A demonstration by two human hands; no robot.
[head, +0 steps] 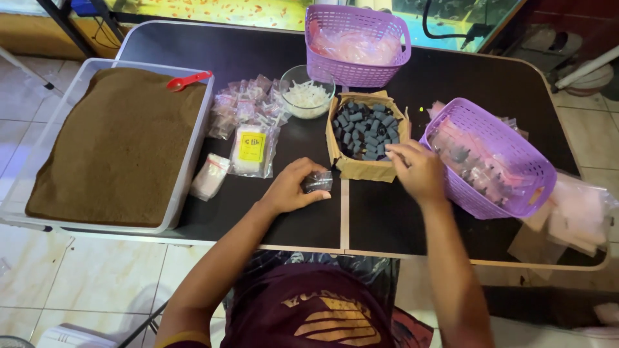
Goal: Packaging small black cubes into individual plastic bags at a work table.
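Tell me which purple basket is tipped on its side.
The purple basket on the right, beside the right hand; it lies tilted, its opening facing the cardboard box. The other purple basket, at the table's far edge, stands upright.

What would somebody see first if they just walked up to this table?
Probably the big white tub of brown granules filling the table's left side, with a red scoop on top. Then the two purple baskets at the back and right, and the cardboard box of dark little cylinders in the middle.
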